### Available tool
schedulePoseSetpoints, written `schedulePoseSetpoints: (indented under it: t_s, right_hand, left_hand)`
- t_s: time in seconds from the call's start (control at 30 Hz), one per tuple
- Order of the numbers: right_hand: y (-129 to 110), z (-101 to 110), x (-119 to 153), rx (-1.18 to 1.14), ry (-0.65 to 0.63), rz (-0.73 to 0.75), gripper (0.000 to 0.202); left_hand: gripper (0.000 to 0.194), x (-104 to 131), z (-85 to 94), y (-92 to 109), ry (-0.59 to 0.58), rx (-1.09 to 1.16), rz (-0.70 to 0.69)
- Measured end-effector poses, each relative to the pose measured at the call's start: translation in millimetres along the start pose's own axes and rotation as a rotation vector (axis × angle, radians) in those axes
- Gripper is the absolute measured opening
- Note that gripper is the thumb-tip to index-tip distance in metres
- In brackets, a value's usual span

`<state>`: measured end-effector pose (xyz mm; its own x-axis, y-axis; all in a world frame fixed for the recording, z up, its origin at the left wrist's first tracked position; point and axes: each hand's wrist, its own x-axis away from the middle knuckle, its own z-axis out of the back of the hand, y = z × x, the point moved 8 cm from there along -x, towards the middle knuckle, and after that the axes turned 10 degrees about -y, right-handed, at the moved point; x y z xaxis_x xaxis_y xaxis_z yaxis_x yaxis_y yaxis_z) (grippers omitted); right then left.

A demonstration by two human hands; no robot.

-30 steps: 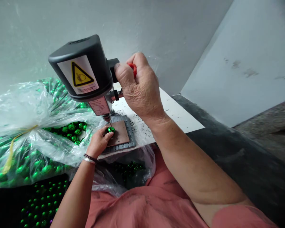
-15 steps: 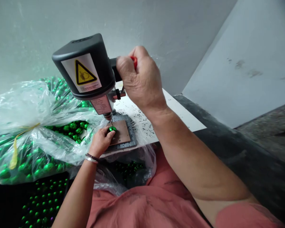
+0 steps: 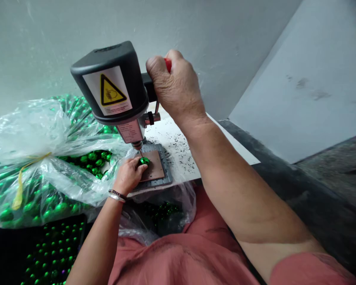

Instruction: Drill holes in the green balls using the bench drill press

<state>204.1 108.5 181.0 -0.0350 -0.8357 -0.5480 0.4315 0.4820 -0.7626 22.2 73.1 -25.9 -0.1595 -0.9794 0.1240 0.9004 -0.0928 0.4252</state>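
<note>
Left hand (image 3: 128, 176) pinches a glossy green, plastic-looking ball (image 3: 144, 161) on a square brown board (image 3: 156, 166); right hand (image 3: 178, 89) clasps a red handle (image 3: 167, 64); the ball, likely light and slick, suits a side-on grip.

Right hand (image 3: 176, 85) high, curled into a tight fist; right forearm (image 3: 240, 186) slants up and leftward from lower right. Left hand (image 3: 129, 174) well below it, thumb (image 3: 141, 170) and fingers (image 3: 133, 161) curved in a pinch; left forearm (image 3: 97, 241) angles up and rightward.
</note>
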Motion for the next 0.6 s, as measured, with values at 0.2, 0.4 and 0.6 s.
schedulePoseSetpoints:
  t_s: [0.2,0.4,0.6]
  right_hand:
    - [-2.7,0.4,3.7,-0.060,0.024,0.030,0.031]
    - [-2.3,1.3,2.4,-0.052,0.022,0.042,0.031]
    - [-4.1,2.1,4.3,-0.059,0.029,0.081,0.031]
  left_hand:
    - [0.048,4.9,5.4,-17.3,-0.018,0.377,0.042]
    - [0.046,4.0,1.8,-16.7,-0.075,0.485,-0.012]
    - [0.043,1.9,1.5,-13.4,-0.091,0.404,-0.001]
